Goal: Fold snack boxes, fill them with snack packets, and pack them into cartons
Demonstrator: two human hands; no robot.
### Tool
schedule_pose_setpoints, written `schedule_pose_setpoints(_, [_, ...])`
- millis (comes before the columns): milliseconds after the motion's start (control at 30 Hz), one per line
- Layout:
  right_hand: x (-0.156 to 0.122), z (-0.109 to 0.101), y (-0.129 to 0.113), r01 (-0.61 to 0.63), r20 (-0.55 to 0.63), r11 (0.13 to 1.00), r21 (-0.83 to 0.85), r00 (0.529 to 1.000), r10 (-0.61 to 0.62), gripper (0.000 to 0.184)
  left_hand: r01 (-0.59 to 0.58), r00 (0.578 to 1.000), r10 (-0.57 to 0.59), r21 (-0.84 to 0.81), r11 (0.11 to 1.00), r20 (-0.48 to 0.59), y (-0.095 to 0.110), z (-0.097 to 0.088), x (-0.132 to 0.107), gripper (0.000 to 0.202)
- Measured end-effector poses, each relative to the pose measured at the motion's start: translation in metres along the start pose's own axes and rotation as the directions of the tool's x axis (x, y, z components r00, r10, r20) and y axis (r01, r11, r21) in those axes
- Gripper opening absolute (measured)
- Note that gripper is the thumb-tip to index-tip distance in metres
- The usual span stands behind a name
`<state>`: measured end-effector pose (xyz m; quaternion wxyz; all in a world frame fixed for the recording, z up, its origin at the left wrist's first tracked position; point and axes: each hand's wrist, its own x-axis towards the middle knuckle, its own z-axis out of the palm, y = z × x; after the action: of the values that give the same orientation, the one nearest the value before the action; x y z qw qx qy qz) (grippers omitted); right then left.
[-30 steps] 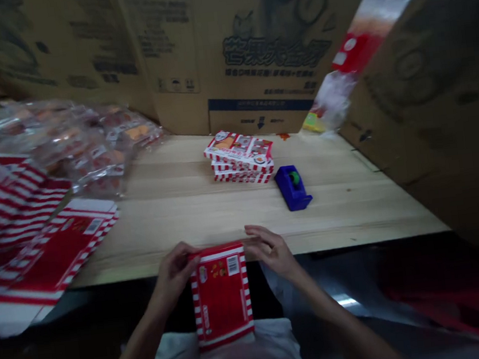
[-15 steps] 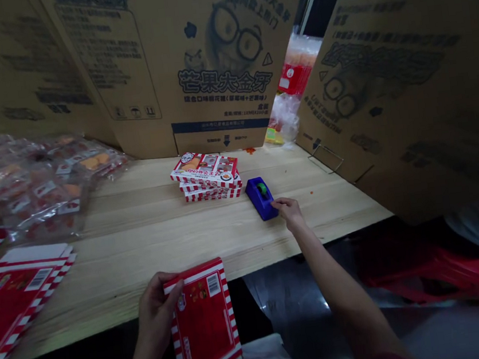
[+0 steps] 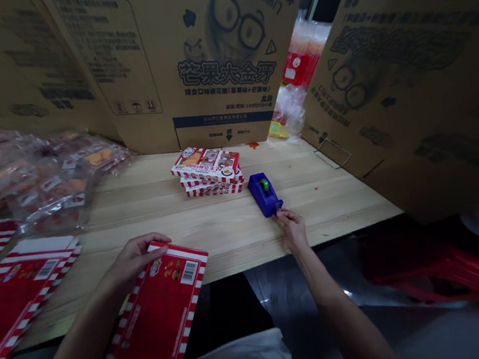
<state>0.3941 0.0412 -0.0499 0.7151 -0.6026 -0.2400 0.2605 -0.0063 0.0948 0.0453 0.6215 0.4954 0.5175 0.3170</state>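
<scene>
My left hand (image 3: pixel 132 259) rests on a red box with white stripes (image 3: pixel 155 316), fingers curled over its far edge; the box lies tilted across the near edge of the wooden table (image 3: pixel 210 229). My right hand (image 3: pixel 290 225) is at the near end of a small blue tape dispenser (image 3: pixel 264 194), fingers pinched together at its cutter. Whatever is pinched is too small to make out. Behind the dispenser stands a short stack of closed red-and-white boxes (image 3: pixel 208 171).
Flat unfolded red-striped cartons (image 3: pixel 14 291) lie at the left edge. Clear bags of snack packets (image 3: pixel 35 174) pile up at the back left. Large printed cardboard boxes (image 3: pixel 208 56) wall in the back and right. Red items (image 3: pixel 440 272) lie on the floor at right.
My right hand left the box, reached to the tape dispenser and has drawn back to its near end. My left hand laid the box down tilted on the table edge.
</scene>
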Motion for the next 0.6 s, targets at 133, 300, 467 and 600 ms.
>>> schedule_pose_setpoints(133, [0.005,-0.002,0.007,-0.033,0.004,0.999,-0.023,0.999,0.033,0.029,0.098,0.969,-0.112,0.073,0.992,0.22,-0.001,0.004,0.005,0.032])
schedule_pose_setpoints(300, [-0.024,0.002,-0.008,-0.092,0.209,0.994,-0.059,0.972,0.102,0.031,0.069,0.932,-0.12,0.157,0.985,0.341,-0.004,0.014,0.004,0.029])
schedule_pose_setpoints(467, [-0.084,0.051,-0.04,-0.055,0.754,0.977,-0.205,0.627,0.194,0.025,0.006,0.897,-0.111,0.24,0.971,0.427,-0.009,0.025,0.007,0.026])
schedule_pose_setpoints(600, [-0.11,0.102,-0.053,0.175,0.973,0.965,-0.194,0.162,0.166,0.027,-0.028,0.873,-0.102,0.256,0.966,0.477,-0.009,0.032,0.004,0.024])
